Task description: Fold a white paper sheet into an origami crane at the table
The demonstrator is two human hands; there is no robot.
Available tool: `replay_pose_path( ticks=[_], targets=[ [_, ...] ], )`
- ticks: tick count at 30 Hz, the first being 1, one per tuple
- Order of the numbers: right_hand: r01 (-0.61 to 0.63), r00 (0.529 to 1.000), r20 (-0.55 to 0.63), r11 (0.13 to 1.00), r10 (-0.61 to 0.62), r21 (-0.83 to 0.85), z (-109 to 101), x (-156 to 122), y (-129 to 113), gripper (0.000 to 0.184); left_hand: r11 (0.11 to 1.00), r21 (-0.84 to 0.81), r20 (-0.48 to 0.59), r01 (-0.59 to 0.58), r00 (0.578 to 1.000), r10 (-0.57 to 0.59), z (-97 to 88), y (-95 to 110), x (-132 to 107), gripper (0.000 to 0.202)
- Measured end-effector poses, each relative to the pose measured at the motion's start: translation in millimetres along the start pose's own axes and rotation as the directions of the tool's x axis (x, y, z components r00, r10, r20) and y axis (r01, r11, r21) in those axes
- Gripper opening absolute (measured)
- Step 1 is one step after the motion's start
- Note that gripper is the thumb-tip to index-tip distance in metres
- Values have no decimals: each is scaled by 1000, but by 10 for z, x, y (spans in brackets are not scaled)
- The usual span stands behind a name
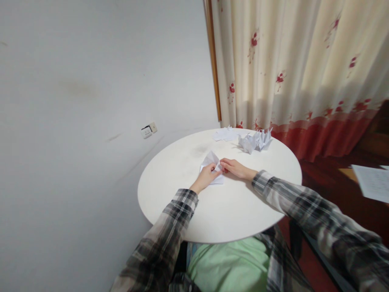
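A partly folded white sheet of paper (210, 160) lies on the round white table (219, 211) in front of me. My left hand (207, 177) rests on its near side, fingers pinched on a fold. My right hand (234, 168) comes in from the right, its fingers pressed together on the paper's right edge. Both sleeves are plaid.
At the table's far edge lie folded white paper figures (255, 141) and flat white sheets (226, 133). A flowered curtain (298, 69) hangs behind. A wall socket (148, 130) is on the grey wall at left. Printed paper (372, 181) lies on a dark surface at right.
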State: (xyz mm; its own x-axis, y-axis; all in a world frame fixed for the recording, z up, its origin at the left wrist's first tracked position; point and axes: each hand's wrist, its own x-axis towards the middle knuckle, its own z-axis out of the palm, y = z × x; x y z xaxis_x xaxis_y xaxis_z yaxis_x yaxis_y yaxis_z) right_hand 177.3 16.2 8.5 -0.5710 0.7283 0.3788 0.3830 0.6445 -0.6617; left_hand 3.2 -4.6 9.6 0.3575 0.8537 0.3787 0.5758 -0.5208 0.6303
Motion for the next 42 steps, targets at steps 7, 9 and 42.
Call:
replay_pose_path(
  ticks=[7, 9, 42],
  targets=[
    [-7, 1000, -4, 1000, 7, -28, 3, 5, 6, 38, 998, 61, -44, 22, 999, -19, -15, -41, 15, 17],
    [-1, 1000, -3, 999, 1, -38, 4, 9, 14, 38, 998, 53, -48, 29, 998, -26, -3, -75, 21, 17],
    [-52, 991, -130, 924, 2, -378, 11, 59, 133, 24, 951, -295, 73, 89, 995, -70, 95, -92, 35, 47]
  ],
)
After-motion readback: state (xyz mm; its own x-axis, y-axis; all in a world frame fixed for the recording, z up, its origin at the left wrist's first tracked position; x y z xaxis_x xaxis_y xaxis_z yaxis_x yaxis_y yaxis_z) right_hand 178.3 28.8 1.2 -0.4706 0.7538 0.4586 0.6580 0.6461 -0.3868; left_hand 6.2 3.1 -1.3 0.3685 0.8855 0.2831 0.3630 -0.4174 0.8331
